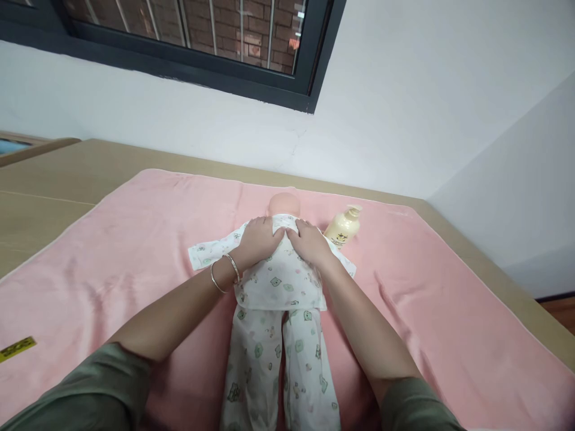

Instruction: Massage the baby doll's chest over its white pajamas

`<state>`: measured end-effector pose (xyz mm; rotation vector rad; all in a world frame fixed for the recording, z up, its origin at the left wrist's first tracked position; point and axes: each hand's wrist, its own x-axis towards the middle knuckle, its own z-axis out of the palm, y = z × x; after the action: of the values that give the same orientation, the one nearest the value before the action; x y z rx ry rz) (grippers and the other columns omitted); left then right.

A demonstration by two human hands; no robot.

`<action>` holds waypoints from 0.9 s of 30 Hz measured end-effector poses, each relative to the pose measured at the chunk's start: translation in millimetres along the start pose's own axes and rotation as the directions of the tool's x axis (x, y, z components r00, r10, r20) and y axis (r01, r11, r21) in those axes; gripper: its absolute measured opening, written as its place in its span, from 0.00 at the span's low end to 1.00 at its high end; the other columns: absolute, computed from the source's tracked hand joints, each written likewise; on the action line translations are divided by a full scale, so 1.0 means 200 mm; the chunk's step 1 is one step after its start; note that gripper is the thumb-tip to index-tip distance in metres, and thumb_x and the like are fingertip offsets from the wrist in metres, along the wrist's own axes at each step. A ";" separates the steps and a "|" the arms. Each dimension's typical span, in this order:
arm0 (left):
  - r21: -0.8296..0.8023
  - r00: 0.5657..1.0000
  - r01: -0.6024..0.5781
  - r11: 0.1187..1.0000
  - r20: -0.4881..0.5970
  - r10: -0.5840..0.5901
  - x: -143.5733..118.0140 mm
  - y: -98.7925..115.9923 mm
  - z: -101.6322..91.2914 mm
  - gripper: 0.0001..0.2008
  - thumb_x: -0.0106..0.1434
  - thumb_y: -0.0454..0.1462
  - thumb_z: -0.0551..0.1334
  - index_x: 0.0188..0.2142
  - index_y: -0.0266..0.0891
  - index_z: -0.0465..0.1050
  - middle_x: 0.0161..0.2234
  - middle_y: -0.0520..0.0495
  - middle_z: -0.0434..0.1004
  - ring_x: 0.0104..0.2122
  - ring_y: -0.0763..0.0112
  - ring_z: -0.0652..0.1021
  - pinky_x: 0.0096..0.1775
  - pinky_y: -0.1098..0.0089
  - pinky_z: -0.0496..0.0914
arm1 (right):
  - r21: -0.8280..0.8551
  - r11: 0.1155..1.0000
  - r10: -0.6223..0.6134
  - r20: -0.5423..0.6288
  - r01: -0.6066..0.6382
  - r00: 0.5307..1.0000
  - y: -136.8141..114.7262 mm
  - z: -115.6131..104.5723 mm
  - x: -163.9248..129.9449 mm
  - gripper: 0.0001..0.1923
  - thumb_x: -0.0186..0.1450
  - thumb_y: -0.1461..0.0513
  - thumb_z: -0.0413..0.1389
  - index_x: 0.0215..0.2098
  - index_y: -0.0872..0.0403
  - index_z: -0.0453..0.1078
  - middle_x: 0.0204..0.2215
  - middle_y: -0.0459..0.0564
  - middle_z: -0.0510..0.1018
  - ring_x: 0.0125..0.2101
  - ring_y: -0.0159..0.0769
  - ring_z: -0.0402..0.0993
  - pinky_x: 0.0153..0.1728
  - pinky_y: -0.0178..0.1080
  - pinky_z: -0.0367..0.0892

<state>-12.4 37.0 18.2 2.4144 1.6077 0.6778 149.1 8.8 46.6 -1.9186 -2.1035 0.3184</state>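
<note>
A doll (281, 281) in printed pyjamas is laid mid-towel (135, 239), long axis near-to-far, head at the far end. Left hand (259, 238) and right hand (311, 241) are pressed flat, fingers together, on its shoulders, equally near. A lotion bottle (344, 227) is noted just right.

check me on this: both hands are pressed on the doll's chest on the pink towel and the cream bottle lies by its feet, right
Not quite. In the head view both hands, left hand and right hand, rest on the doll on the pink towel, but the cream bottle lies beside the doll's head, not by its feet.
</note>
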 end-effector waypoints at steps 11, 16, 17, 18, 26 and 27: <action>0.010 1.000 0.011 1.000 0.004 -0.011 -0.01 0.01 0.00 0.21 0.72 0.45 0.48 0.45 0.32 0.73 0.45 0.33 0.80 0.47 0.50 0.78 0.51 0.54 0.70 | 0.009 1.000 -0.011 -0.043 0.012 0.999 0.05 0.05 0.03 0.28 0.75 0.49 0.42 0.59 0.60 0.68 0.59 0.63 0.74 0.60 0.51 0.68 0.59 0.46 0.59; 0.018 1.000 0.008 1.000 -0.002 -0.008 -0.01 0.01 0.00 0.21 0.73 0.44 0.48 0.46 0.31 0.73 0.45 0.33 0.80 0.47 0.49 0.77 0.52 0.54 0.70 | 0.097 0.995 -0.003 0.010 0.002 1.000 0.07 0.02 0.04 0.32 0.74 0.48 0.44 0.65 0.61 0.63 0.65 0.64 0.67 0.67 0.53 0.59 0.64 0.48 0.55; 0.028 1.000 0.005 1.000 -0.005 -0.005 -0.02 0.01 0.01 0.22 0.73 0.44 0.48 0.48 0.30 0.73 0.46 0.32 0.79 0.48 0.49 0.77 0.52 0.54 0.70 | 0.122 0.993 -0.007 0.025 0.004 1.000 0.08 0.01 0.04 0.33 0.74 0.47 0.45 0.67 0.61 0.61 0.67 0.63 0.64 0.69 0.52 0.56 0.65 0.48 0.54; 0.046 1.000 0.004 0.999 -0.014 -0.003 -0.03 0.02 0.01 0.22 0.73 0.44 0.48 0.50 0.28 0.72 0.47 0.31 0.79 0.49 0.48 0.77 0.53 0.53 0.69 | 0.147 0.989 -0.013 0.040 0.007 0.999 0.09 0.01 0.04 0.35 0.73 0.46 0.45 0.69 0.60 0.58 0.69 0.62 0.61 0.70 0.51 0.53 0.67 0.48 0.52; 0.137 0.994 -0.042 0.990 -0.099 0.056 -0.09 0.07 0.04 0.23 0.71 0.39 0.50 0.58 0.24 0.66 0.55 0.26 0.74 0.57 0.45 0.72 0.59 0.50 0.64 | 0.086 0.996 -0.033 0.038 0.029 0.999 0.08 -0.01 0.03 0.34 0.74 0.47 0.44 0.70 0.60 0.57 0.70 0.61 0.59 0.71 0.47 0.53 0.68 0.45 0.50; 0.106 0.997 -0.035 0.994 -0.071 0.043 -0.07 0.06 0.04 0.21 0.71 0.39 0.50 0.55 0.26 0.69 0.52 0.28 0.76 0.54 0.47 0.74 0.57 0.52 0.66 | 0.044 0.999 -0.016 0.031 0.015 0.999 0.05 -0.01 0.01 0.33 0.75 0.49 0.43 0.69 0.62 0.59 0.69 0.64 0.62 0.70 0.49 0.55 0.67 0.45 0.51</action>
<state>-4.1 20.3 12.4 2.5295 1.6676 0.7133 158.5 11.7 45.4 -1.8833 -2.1121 0.3909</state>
